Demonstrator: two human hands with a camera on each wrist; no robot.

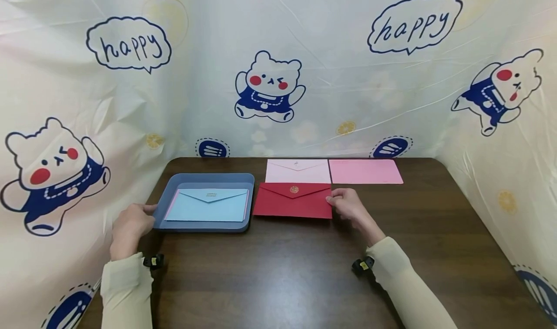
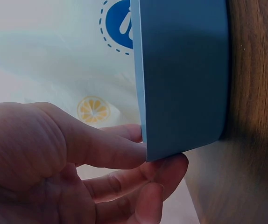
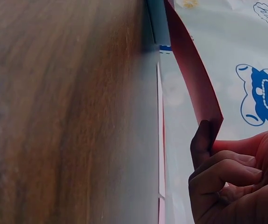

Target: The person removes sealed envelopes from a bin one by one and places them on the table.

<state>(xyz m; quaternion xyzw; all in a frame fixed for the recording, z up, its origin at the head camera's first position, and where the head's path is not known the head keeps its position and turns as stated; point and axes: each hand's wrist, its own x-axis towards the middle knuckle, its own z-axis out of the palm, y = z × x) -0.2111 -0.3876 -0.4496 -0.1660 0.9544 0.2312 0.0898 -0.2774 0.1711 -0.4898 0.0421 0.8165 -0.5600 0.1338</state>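
Note:
A blue tray stands at the left of the table, with a light blue envelope in it and a pink edge showing beneath that. My left hand pinches the tray's left rim between thumb and fingers, as the left wrist view shows. A red envelope with a gold emblem is just right of the tray. Its right edge is pinched by my right hand. In the right wrist view the red envelope is raised off the tabletop and bends slightly.
Behind the red envelope lies a pale pink envelope along the back of the wooden table. Beside it on the right is a deeper pink envelope. A printed curtain hangs round the back and sides.

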